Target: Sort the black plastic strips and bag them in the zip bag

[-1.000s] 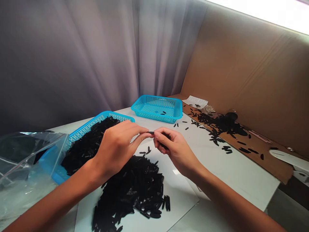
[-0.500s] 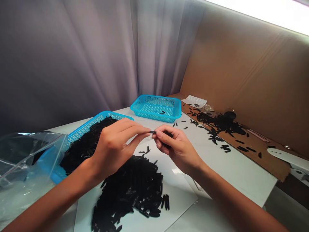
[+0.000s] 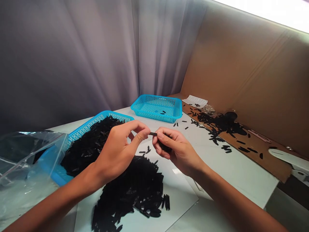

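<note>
Between my two hands stretches a small, thin black strip [image 3: 152, 133]. My left hand [image 3: 124, 146] pinches its left end between thumb and forefinger. The thumb and forefinger of my right hand [image 3: 176, 143] grip the other end, and a bunch of similar black strips [image 3: 165, 146] is tucked in that palm under curled fingers. Below the hands a large heap of black strips [image 3: 135, 187] lies on a white sheet, with a few loose ones around it. What exactly the pieces are, I cannot make out.
At left, a blue basket [image 3: 103, 113] is full of black pieces, beside a clear plastic bag [image 3: 26, 193]. Another blue basket [image 3: 156, 116] at the back holds a few pieces. Black pieces [image 3: 217, 124] scatter along cardboard on the right, near a grid-marked paper [image 3: 196, 101].
My left fingers have bent more and drawn slightly left around the strip's end. My right hand has opened a little, showing more of the black bunch in its palm.
</note>
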{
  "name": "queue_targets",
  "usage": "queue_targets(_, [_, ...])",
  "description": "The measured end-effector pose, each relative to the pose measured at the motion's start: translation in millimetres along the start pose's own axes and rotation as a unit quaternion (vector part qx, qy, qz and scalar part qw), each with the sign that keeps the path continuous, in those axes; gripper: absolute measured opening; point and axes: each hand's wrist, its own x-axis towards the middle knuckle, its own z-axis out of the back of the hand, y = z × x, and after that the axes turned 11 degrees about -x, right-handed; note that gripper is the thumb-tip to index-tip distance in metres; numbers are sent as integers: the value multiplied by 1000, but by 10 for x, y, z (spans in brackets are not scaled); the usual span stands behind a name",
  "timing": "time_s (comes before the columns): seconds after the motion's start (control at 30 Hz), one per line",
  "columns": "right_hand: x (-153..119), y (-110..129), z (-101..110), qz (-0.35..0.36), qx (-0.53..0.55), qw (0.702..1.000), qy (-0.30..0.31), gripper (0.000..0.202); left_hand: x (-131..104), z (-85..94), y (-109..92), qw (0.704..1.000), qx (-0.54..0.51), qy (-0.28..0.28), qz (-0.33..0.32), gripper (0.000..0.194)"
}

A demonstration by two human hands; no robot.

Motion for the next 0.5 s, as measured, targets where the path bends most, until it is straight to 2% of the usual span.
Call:
queue_targets(0.17, [-16, 17, -10, 3, 18, 1000, 21, 29, 2, -3, -15, 997, -50, 25, 54, 31])
queue_targets(0.5, [-2, 12, 25, 25, 14, 999, 22, 26, -12, -39, -22, 996, -73, 7, 50, 24])
